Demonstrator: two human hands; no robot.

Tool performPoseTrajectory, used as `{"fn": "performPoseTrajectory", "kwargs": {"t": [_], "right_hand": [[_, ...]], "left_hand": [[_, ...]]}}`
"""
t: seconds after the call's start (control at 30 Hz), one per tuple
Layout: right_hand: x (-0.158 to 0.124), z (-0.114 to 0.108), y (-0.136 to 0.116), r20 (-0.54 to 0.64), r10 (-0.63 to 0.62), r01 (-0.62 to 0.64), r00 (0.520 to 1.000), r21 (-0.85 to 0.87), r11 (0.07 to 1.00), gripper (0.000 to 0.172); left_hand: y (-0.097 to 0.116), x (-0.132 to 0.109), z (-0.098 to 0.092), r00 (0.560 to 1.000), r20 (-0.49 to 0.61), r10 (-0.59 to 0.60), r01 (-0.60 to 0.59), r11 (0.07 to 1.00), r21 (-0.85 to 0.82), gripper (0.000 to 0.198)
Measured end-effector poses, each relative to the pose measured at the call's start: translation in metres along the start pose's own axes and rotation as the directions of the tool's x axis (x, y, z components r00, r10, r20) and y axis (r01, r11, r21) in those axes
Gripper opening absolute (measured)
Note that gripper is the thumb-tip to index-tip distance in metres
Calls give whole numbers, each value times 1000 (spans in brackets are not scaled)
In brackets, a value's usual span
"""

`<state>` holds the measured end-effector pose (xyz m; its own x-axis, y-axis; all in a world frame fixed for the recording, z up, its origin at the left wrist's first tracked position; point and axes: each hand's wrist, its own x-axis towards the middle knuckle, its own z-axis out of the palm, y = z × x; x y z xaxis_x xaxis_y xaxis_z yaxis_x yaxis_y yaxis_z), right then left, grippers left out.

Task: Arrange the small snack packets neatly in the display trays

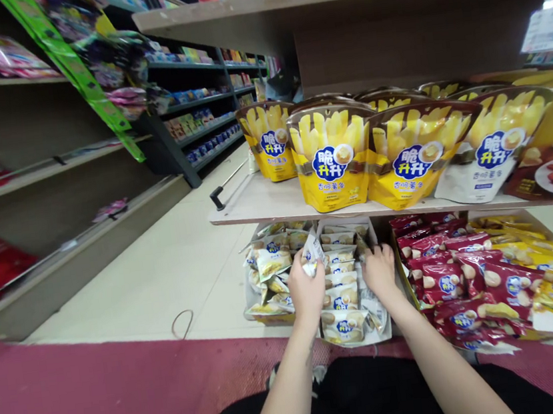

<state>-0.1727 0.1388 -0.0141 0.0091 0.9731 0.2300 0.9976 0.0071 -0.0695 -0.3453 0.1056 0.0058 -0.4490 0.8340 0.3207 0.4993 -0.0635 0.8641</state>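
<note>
My left hand (307, 286) is closed on a small white snack packet (312, 254), held over the divide between two boxes of packets. To its left, white and yellow packets (273, 259) lie loosely in one box. On its right, similar packets (341, 298) stand in a neat column inside a white box (384, 336). My right hand (380, 271) reaches into the right side of that white box, fingers bent down among packets; what its fingertips touch is hidden.
Red packets (448, 283) and yellow packets (528, 250) fill boxes at the right. Above the boxes, a low shelf (266, 201) holds large yellow pouches (332, 160). More shelving (86, 257) stands at the left. A thin wire loop (183, 323) lies on the floor.
</note>
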Motion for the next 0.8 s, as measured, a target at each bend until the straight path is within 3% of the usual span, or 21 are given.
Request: {"fn": "performPoseTrajectory", "kwargs": {"t": [0.17,0.23,0.4,0.67,0.73,0.8], "right_hand": [[2,1,0,-108,-53,52,993,-7,999,27],[2,0,-2,-116,-16,16,993,2,1000,27],[4,3,-9,-2,154,-154,988,21,988,31],[3,6,-17,108,155,-163,982,65,985,31],[4,2,-17,87,107,-119,990,140,983,27],[11,-2,-16,47,95,-106,994,397,912,29]], "left_hand": [[0,-1,1,1000,-16,7,-7,1000,6,38],[-1,-1,2,1000,-17,1,-1,1000,9,38],[-1,-2,3,1000,-11,6,-6,1000,-1,37],[-2,-3,6,1000,22,11,-11,1000,23,39],[-3,-2,6,1000,17,18,-19,1000,23,39],[-5,1,6,1000,0,20,-20,999,25,38]]}}
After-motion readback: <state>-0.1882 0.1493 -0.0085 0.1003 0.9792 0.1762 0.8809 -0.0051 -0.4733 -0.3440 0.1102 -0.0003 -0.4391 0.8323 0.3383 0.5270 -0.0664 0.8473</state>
